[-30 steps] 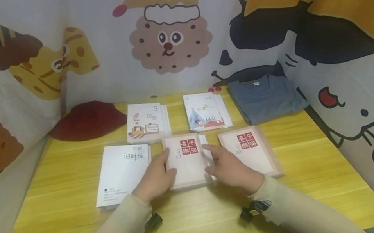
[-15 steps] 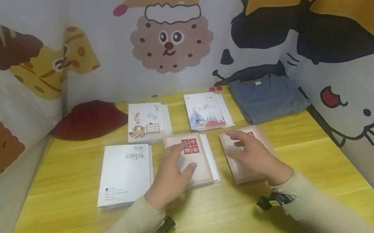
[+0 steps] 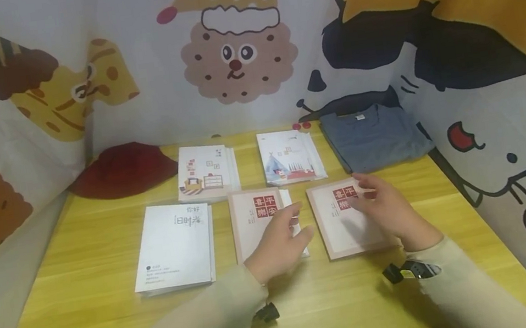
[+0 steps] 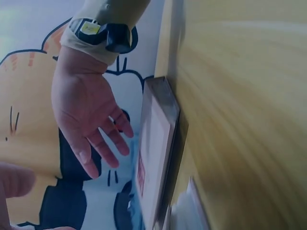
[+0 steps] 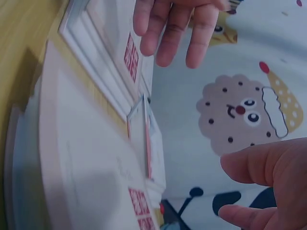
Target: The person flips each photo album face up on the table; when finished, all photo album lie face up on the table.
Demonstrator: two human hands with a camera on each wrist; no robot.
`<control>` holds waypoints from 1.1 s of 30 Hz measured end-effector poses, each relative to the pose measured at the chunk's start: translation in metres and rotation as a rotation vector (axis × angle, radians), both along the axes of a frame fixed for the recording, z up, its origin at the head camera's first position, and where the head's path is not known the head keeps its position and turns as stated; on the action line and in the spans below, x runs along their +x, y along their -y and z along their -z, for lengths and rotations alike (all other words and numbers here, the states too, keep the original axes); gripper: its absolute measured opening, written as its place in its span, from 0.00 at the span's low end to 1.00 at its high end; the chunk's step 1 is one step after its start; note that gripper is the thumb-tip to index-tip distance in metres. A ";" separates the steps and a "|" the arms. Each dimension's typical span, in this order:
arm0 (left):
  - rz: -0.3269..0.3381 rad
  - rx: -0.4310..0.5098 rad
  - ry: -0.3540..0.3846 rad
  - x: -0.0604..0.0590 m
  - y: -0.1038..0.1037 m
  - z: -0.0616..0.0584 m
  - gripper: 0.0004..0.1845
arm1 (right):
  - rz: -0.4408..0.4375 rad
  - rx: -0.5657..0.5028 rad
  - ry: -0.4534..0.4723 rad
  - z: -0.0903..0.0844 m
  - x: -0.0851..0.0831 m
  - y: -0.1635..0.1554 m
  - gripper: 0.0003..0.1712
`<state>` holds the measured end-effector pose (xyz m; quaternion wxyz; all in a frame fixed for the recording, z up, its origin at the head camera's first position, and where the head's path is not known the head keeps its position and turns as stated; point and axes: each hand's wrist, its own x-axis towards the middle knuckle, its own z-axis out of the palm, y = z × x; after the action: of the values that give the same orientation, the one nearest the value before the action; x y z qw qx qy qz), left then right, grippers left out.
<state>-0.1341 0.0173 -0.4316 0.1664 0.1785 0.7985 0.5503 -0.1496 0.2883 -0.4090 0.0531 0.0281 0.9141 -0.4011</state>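
In the head view my left hand (image 3: 279, 246) hovers over the right part of the middle stack of booklets (image 3: 253, 243), fingers extended and holding nothing. My right hand (image 3: 394, 212) is over the right stack of booklets (image 3: 340, 237), its fingers loosely bent and covering part of the red printed square. The left wrist view shows the right hand (image 4: 91, 105) with palm and fingers spread, apart from the booklet stack (image 4: 156, 139). From the right wrist, the right hand's thumb and finger (image 5: 259, 165) are apart, above the beige-edged booklet (image 5: 86, 158).
A white booklet stack (image 3: 174, 247) lies at front left. Two illustrated booklet stacks, one with furniture (image 3: 201, 166) and one with a tent (image 3: 287, 155), lie behind. A dark red hat (image 3: 124, 171) and a folded blue-grey shirt (image 3: 376, 138) flank them, before a printed curtain (image 3: 124, 16).
Both hands were at the sides of the middle stack. The right hand has moved right onto the right stack; the left hand has moved right across the middle stack.
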 end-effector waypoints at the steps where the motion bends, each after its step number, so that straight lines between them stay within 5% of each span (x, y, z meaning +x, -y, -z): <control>1: 0.002 0.017 0.010 -0.001 -0.003 0.001 0.37 | 0.007 -0.003 0.004 0.000 0.000 -0.002 0.41; 9: -0.023 0.080 0.187 -0.001 -0.034 0.013 0.37 | 0.016 0.058 0.051 0.008 0.000 -0.018 0.44; 17: -0.094 0.068 0.301 -0.004 -0.053 0.012 0.43 | -0.020 0.122 0.064 0.017 0.003 -0.029 0.46; 33: -0.243 0.308 0.513 -0.006 -0.073 0.024 0.50 | 0.003 0.097 0.145 0.020 0.004 -0.035 0.49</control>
<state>-0.1396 0.0905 -0.4552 0.2665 -0.0393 0.6533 0.7076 -0.1460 0.3230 -0.4286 0.1171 0.0608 0.9261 -0.3535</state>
